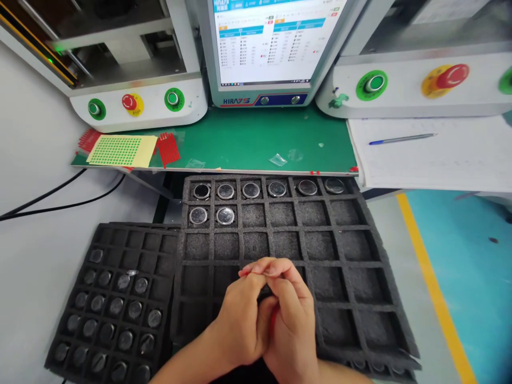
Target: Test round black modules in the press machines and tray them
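My left hand (242, 314) and my right hand (294, 325) are closed together, fingertips meeting, above the front middle of a large black foam tray (256, 262). Something small and dark shows in the gap between them, with bits of red at the fingertips and beside the right palm; the fingers hide what it is. Round watch cases (250, 190) fill the tray's back row, and two more sit at the left of the second row. To the left, a smaller foam tray (116, 256) holds many round watch pieces, one with a clear film scrap on it.
A green shelf (240, 138) behind carries a sheet of green dot stickers (120, 150), red strips (168, 149) and film scraps. Beyond stand a monitor (268, 42) and machines with buttons (375, 83). A pen (402, 139) lies on paper at right.
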The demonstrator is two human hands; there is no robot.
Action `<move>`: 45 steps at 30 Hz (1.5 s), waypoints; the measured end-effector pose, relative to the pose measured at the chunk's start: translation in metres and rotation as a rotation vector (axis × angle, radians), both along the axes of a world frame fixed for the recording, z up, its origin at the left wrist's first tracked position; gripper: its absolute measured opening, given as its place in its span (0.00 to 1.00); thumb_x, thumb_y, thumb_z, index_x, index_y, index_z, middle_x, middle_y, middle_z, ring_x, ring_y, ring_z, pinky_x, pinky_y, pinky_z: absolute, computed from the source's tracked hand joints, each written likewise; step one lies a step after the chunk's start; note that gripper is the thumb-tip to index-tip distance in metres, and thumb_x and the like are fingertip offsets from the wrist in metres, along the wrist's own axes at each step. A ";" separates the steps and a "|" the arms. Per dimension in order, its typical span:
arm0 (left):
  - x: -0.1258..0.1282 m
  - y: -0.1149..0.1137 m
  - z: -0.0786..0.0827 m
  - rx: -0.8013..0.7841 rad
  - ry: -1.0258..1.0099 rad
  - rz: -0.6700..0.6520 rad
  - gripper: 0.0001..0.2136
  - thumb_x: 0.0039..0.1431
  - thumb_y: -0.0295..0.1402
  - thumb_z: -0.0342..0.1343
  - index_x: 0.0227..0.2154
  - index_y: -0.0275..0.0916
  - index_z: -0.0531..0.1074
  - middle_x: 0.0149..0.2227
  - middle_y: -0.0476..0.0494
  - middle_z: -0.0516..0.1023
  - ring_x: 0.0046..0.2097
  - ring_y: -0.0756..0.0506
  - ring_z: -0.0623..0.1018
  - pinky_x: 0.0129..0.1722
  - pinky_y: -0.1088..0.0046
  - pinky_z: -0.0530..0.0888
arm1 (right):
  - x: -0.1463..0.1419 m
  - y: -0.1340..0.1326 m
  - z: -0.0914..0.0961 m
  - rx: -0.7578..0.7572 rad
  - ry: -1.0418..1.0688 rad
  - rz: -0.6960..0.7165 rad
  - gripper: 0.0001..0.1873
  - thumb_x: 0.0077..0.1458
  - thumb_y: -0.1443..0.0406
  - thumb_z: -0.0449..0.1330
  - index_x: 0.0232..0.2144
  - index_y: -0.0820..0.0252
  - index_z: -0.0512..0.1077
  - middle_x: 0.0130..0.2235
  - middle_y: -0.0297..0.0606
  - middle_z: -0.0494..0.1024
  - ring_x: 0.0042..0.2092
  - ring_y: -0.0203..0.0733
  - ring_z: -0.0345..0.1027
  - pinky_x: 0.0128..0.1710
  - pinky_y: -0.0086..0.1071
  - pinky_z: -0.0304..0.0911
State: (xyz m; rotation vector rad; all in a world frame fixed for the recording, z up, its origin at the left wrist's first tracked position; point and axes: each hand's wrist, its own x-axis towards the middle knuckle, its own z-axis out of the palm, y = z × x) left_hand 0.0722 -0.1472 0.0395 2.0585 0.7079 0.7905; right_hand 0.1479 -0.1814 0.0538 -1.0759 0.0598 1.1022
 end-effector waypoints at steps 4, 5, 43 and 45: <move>0.000 0.022 0.003 -0.364 -0.027 0.115 0.10 0.69 0.36 0.43 0.37 0.40 0.68 0.31 0.45 0.77 0.29 0.50 0.76 0.29 0.76 0.72 | 0.030 0.021 -0.017 0.103 -0.196 0.154 0.05 0.52 0.61 0.62 0.32 0.55 0.72 0.34 0.35 0.78 0.35 0.39 0.72 0.35 0.33 0.69; 0.001 0.034 0.004 -0.454 -0.050 0.165 0.11 0.68 0.38 0.44 0.35 0.40 0.67 0.30 0.46 0.77 0.26 0.51 0.73 0.26 0.77 0.70 | 0.041 0.032 -0.027 0.124 -0.365 0.137 0.06 0.52 0.62 0.62 0.33 0.54 0.72 0.35 0.35 0.77 0.37 0.40 0.72 0.37 0.34 0.69; -0.269 0.087 -0.080 -0.279 0.526 1.221 0.13 0.64 0.37 0.56 0.46 0.34 0.71 0.44 0.42 0.76 0.41 0.46 0.78 0.41 0.63 0.77 | 0.078 0.085 -0.118 -0.049 -0.974 -0.072 0.13 0.41 0.58 0.65 0.30 0.57 0.69 0.30 0.35 0.74 0.24 0.37 0.69 0.23 0.33 0.65; -0.276 0.057 -0.098 -0.399 0.627 1.178 0.12 0.64 0.37 0.56 0.46 0.34 0.72 0.44 0.42 0.76 0.41 0.46 0.78 0.41 0.63 0.77 | 0.077 0.086 -0.119 -0.059 -0.964 -0.073 0.15 0.37 0.59 0.65 0.30 0.56 0.68 0.30 0.35 0.74 0.25 0.39 0.70 0.27 0.37 0.67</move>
